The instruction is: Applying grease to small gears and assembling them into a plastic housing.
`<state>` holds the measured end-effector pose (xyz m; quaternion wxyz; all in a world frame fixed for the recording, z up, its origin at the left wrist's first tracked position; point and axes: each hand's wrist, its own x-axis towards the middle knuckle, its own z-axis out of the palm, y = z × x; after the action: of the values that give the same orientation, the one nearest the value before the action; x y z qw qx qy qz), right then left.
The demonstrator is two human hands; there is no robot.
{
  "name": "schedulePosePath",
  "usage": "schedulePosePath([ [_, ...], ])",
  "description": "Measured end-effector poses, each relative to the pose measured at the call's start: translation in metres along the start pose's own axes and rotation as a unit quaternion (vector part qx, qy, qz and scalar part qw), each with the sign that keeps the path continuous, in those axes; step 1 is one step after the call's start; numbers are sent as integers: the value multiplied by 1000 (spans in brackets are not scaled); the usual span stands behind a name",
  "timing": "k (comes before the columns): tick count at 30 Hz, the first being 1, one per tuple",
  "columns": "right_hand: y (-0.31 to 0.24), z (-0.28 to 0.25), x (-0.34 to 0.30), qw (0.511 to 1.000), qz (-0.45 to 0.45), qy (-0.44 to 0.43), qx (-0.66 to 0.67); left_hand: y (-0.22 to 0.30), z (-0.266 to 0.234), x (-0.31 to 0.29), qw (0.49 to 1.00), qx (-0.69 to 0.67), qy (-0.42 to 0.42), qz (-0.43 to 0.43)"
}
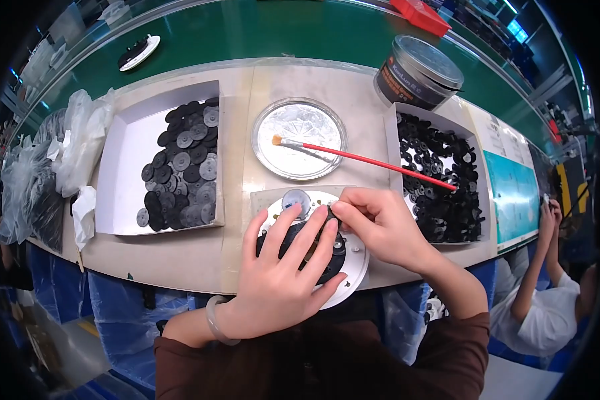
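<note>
A round white base (pixel 355 275) with black parts (pixel 329 266) on it lies at the table's near edge in front of me. Across it my left hand (pixel 277 283) is spread, fingers stretched out over the black parts. My right hand (pixel 388 225) comes in from the right with thumb and forefinger pinched together at the base's far side, beside my left fingertips. Whatever the pinch holds is too small and covered to make out. A grey disc (pixel 296 201) shows on the base just beyond my left fingers. Much of the base's middle is hidden under my hands.
Left stands an open white box (pixel 121 167) of black and grey gears (pixel 182 161); right, another box (pixel 391 150) of small black parts (pixel 440 187). A red brush (pixel 373 162) spans from a round metal lid (pixel 288 120) to that box. Behind are a tub (pixel 417 73) and green surface (pixel 247 33).
</note>
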<state>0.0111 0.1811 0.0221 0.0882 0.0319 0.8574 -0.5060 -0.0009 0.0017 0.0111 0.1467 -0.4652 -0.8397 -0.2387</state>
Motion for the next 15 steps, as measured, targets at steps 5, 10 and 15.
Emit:
schedulePosePath([
  [5, -3, 5, -4, 993, -73, 73, -52, 1, 1, -1, 1000, -1, 6, -7],
  [10, -3, 2, -4, 994, -62, 60, -64, -1, 2, -2, 1000, 8, 4, 1],
  [15, -6, 5, -5, 989, -94, 83, -79, 2, 1, -2, 1000, 21, -2, -14],
])
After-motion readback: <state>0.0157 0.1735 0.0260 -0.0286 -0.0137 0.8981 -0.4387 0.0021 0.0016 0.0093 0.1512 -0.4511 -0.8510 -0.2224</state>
